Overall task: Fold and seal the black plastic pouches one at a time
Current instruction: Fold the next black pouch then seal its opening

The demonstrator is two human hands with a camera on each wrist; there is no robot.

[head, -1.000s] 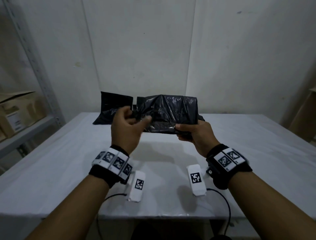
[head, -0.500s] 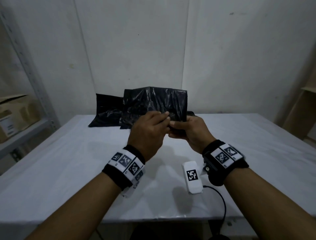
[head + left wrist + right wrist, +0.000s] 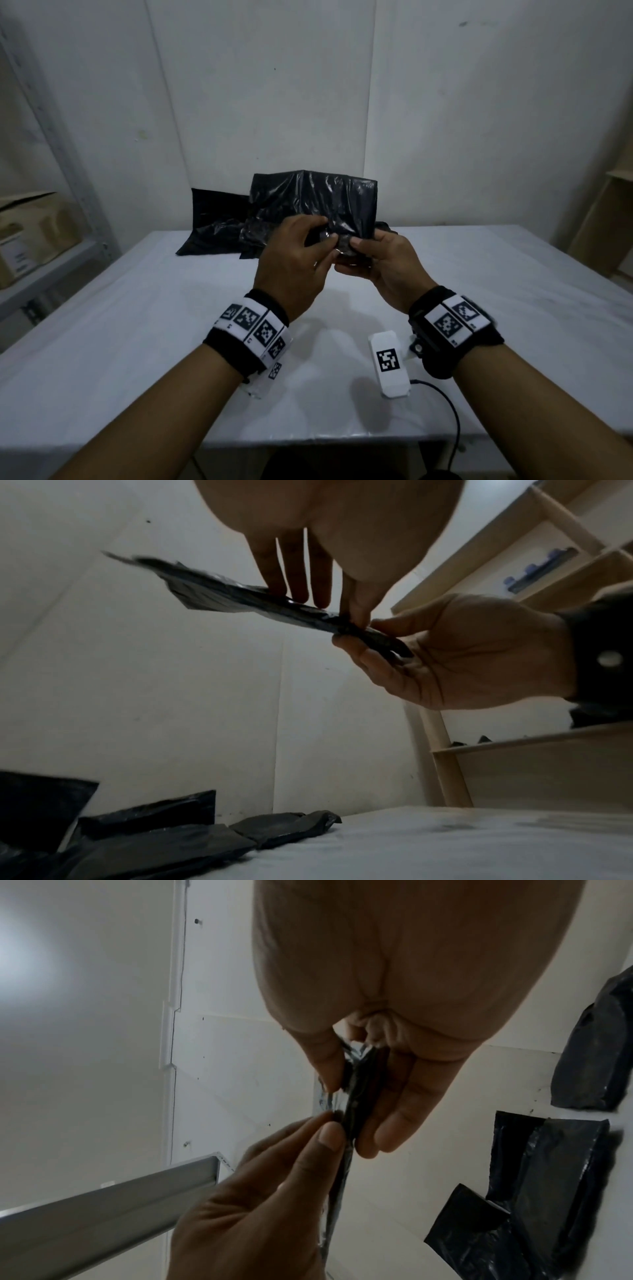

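A crinkled black plastic pouch (image 3: 315, 202) is held upright above the white table (image 3: 137, 325). My left hand (image 3: 327, 241) and right hand (image 3: 352, 257) meet at its lower right edge, and both pinch it between thumb and fingers. The left wrist view shows the pouch (image 3: 240, 599) edge on, with my left fingers (image 3: 298, 588) on top and the right hand (image 3: 445, 653) gripping its end. In the right wrist view the folded edge (image 3: 359, 1096) sits between my right thumb and fingers, where the left hand (image 3: 274, 1191) also pinches it. More black pouches (image 3: 212, 226) lie at the table's back.
A white tagged block (image 3: 388, 363) with a black cable (image 3: 445, 404) lies near the front edge, and another block (image 3: 263, 380) is half hidden under my left wrist. A metal rack with cardboard boxes (image 3: 30, 233) stands on the left. Wooden shelving (image 3: 603, 222) stands on the right.
My left hand has moved right from the pouch's left edge to meet the right hand at the lower right edge. The pouch has risen and stands more upright.
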